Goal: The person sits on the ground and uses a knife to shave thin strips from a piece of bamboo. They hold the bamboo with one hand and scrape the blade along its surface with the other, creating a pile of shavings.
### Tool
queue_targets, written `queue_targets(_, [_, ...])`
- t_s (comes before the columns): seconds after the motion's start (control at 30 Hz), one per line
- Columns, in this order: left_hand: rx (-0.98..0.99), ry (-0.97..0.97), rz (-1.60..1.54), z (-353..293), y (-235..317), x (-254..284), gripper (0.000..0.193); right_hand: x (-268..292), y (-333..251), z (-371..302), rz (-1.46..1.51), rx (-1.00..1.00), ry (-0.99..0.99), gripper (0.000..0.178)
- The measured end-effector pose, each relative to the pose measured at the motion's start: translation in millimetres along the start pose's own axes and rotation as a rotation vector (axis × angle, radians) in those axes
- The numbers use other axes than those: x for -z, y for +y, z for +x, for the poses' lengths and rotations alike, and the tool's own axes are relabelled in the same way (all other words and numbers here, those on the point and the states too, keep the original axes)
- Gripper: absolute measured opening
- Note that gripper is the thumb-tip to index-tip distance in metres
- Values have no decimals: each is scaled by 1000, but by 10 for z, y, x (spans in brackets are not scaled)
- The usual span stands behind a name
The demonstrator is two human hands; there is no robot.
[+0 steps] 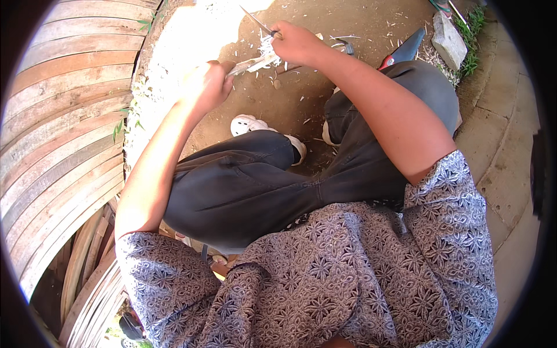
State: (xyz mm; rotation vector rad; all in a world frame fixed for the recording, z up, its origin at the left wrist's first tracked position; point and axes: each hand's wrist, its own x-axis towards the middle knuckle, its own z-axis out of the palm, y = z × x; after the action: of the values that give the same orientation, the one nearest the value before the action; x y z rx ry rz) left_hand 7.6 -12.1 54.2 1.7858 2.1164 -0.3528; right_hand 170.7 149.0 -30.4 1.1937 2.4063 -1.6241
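Observation:
My left hand (210,87) is closed around one end of a pale wooden stick (246,66), out over the ground ahead of me. The stick slants up to the right, and its far end passes by my right hand. In my right hand (296,43) is a knife (255,21), its thin blade pointing to the upper left, apart from the left hand. Fingers wrap the handle, so most of it is hidden. Curled wood shavings (266,43) lie on the ground beneath the stick and knife.
Stacked wooden planks (75,75) rise along the left. Past my right knee lie a blue and red object (411,47) and a stone block (448,42). A metal-ended tool (347,46) is partly hidden behind my right forearm. Paving (499,151) runs down the right.

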Motion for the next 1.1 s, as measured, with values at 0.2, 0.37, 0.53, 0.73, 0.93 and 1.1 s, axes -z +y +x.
queue_targets(0.2, [-10, -16, 31, 142, -86, -133, 33, -63, 28, 169, -8, 64, 95, 47])
queue_targets(0.37, [7, -54, 23, 170, -94, -119, 30, -95, 52, 195, -10, 86, 152, 46])
queue_targets(0.53, [-8, -81, 19, 184, -17, -82, 25, -95, 86, 194, -36, 71, 129, 45])
queue_targets(0.73, [-44, -84, 19, 170, 24, -174, 29, -34, 41, 171, -197, -54, -131, 39])
queue_targets(0.93, [-140, -59, 114, 78, -109, -363, 24, -295, 247, -15, -345, -70, -342, 50])
queue_targets(1.1, [-263, 13, 186, 57, -147, -514, 20, -479, 220, -53, -318, -87, -356, 58])
